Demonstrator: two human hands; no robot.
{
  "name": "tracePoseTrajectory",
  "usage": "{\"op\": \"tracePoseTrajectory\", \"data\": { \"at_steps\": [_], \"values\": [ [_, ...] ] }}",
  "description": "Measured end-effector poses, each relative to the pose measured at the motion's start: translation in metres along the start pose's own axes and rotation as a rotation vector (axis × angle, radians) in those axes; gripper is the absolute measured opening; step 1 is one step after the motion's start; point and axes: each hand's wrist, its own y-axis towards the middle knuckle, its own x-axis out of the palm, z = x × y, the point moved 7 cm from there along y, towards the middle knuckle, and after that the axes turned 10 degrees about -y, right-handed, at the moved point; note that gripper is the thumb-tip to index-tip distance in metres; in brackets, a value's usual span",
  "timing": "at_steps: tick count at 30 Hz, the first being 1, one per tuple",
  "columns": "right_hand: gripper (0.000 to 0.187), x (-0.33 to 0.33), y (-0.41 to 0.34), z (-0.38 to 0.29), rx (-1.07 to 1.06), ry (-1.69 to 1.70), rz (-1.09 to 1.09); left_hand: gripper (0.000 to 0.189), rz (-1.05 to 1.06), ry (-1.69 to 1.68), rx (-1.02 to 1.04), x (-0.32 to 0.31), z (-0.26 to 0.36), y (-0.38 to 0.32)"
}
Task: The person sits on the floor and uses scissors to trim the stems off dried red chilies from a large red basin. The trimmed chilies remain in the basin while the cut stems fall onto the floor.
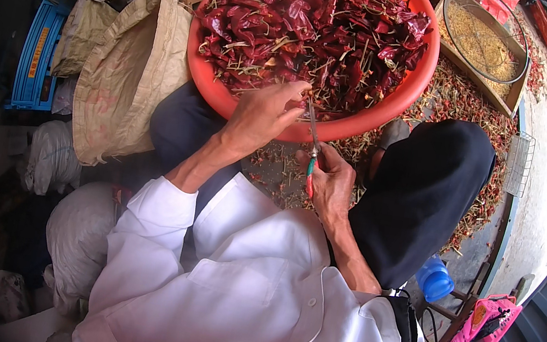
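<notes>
A large orange-red plastic basin [416,81] in front of me is heaped with dried red chili peppers [298,14], many with pale stems attached. Over its near rim, my left hand [267,111] has thumb and fingers pinched around a dried chili [303,105], mostly hidden by the fingers. My right hand [332,180] grips a pair of scissors [315,140] whose handles are wrapped in red and green. Their metal blades point up and away, the tips right beside my left fingertips. Whether the blades are apart is too small to tell.
Cut stems and chili bits [456,103] litter the floor. At the upper right, a round wire sieve [516,75] rests on a wooden tray [509,103] of yellowish seeds. A woven sack [122,77] stands left; a blue crate [34,58] lies beyond. A pink basket [485,339] is at lower right.
</notes>
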Motion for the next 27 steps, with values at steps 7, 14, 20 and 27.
{"op": "tracePoseTrajectory", "data": {
  "at_steps": [7, 14, 20, 27],
  "values": [
    [0.03, -0.003, 0.002, -0.007, -0.089, -0.069, 0.034, 0.028, -0.069, -0.03, 0.011, -0.003, -0.008, 0.003],
    [0.025, 0.023, 0.003, -0.006, 0.111, 0.297, -0.268, 0.03, 0.003, -0.042, 0.0, -0.01, -0.022, -0.006],
    [0.031, 0.048, -0.002, -0.011, 0.27, 0.773, -0.535, 0.029, 0.026, -0.229, -0.024, -0.008, -0.038, -0.012],
    [0.033, 0.06, 0.012, -0.012, 0.313, 0.986, -0.561, 0.02, 0.096, -0.185, 0.032, -0.002, -0.05, -0.009]
  ]
}}
